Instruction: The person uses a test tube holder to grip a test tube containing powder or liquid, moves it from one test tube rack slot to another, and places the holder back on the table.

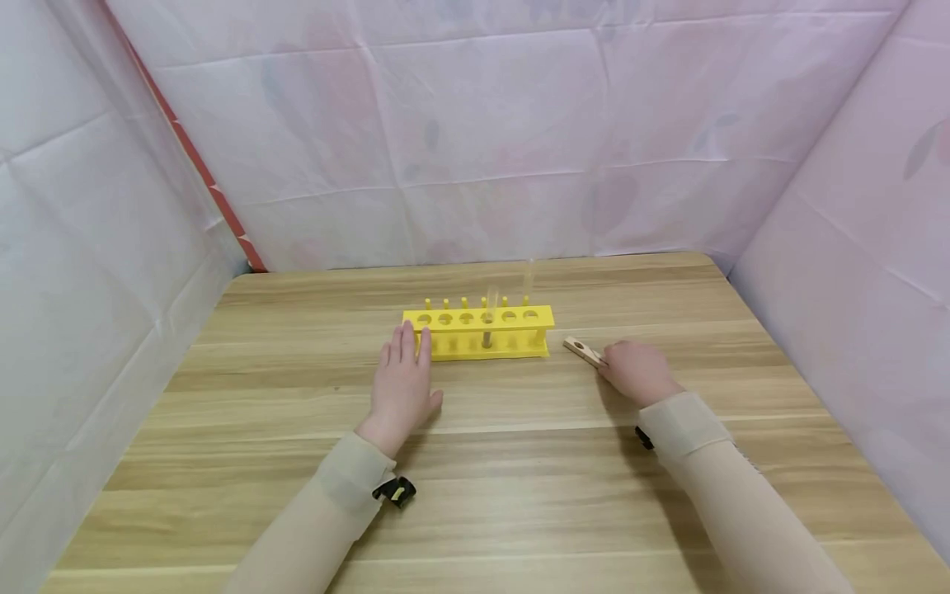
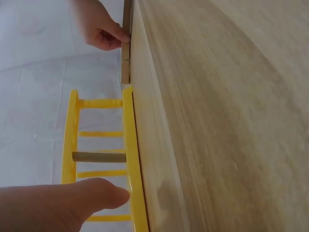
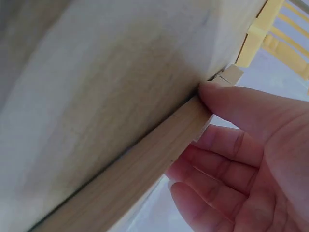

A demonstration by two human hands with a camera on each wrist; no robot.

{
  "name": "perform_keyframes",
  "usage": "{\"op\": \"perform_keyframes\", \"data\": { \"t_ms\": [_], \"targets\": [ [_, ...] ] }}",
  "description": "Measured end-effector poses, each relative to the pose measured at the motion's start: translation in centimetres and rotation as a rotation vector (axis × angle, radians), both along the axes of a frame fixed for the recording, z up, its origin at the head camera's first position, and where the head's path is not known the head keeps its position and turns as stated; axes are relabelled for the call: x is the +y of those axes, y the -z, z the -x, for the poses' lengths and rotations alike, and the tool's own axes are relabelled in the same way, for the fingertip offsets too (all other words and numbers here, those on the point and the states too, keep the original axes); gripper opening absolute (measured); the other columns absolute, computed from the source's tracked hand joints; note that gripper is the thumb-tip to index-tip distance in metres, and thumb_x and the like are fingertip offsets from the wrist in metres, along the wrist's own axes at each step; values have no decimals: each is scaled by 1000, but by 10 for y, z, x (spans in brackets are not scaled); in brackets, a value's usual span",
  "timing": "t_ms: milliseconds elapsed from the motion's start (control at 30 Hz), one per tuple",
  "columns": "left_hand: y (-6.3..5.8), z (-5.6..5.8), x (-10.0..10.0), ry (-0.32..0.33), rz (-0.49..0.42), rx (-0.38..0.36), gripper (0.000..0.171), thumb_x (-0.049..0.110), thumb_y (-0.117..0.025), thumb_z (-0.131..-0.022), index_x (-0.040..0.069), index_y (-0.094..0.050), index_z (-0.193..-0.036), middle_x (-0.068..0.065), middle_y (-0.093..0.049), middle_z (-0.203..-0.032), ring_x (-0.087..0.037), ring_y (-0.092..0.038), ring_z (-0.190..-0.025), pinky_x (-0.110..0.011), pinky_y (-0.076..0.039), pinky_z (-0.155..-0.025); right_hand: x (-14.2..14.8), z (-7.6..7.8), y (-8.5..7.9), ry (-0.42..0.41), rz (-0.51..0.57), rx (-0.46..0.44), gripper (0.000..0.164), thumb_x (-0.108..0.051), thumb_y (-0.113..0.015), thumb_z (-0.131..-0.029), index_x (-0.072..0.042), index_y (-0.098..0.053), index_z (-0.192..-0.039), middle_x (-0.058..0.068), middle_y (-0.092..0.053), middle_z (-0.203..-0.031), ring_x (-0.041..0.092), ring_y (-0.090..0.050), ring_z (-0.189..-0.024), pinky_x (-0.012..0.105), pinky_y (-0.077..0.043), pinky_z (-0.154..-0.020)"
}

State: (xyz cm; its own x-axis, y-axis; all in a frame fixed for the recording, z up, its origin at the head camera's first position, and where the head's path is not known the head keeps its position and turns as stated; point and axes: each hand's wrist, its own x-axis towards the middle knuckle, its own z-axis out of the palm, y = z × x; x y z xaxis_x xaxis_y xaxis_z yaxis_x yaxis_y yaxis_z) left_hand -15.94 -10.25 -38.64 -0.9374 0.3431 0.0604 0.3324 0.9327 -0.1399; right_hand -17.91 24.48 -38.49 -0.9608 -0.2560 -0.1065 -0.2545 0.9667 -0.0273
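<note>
A yellow test tube rack [image 1: 545, 316] with a row of round holes and a row of pegs behind stands on the table. My left hand [image 1: 401, 392] rests its straight fingers on the rack's left end, thumb spread to the side. One clear test tube [image 1: 493, 297], with something dark in its lower part, stands in a hole right of the middle. Another clear tube [image 1: 529, 276] sits over the rightmost back peg. Right of the rack, my right hand [image 1: 637, 371] pinches a wooden test tube holder [image 3: 159, 140] that lies along the tabletop, thumb on its near side.
The wood-grain table [image 1: 505, 495] has rounded far corners. Pale patterned sheets [image 1: 490, 124] hang behind it and along both sides, with a red strip [image 1: 189, 144] at the back left. A black strap piece [image 1: 396, 492] sits at my left wrist.
</note>
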Motion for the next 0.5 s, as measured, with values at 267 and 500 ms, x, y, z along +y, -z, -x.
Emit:
{"op": "perform_keyframes", "data": {
  "t_ms": [267,500],
  "targets": [
    [-6,7,-2,0,-128,-53,91,49,-64,-82,-1,-22,-146,-29,-19,-147,-41,-21,-135,-52,-19,-109,3,-5,1,80,175,-99,38,-30,-64,-88,4,-55,-101,19,-59,-91,32,-58,-76,44,-50,-64],
    [-14,9,-7,-6,-228,-142,88,50,-63,-83,5,-23,-147,-26,-17,-149,-39,-17,-137,-55,-18,-108,-17,-11,-24,64,231,-45,84,-43,-57,-90,3,-14,-145,34,-9,-147,54,-22,-128,68,-27,-95]
  ]
}}
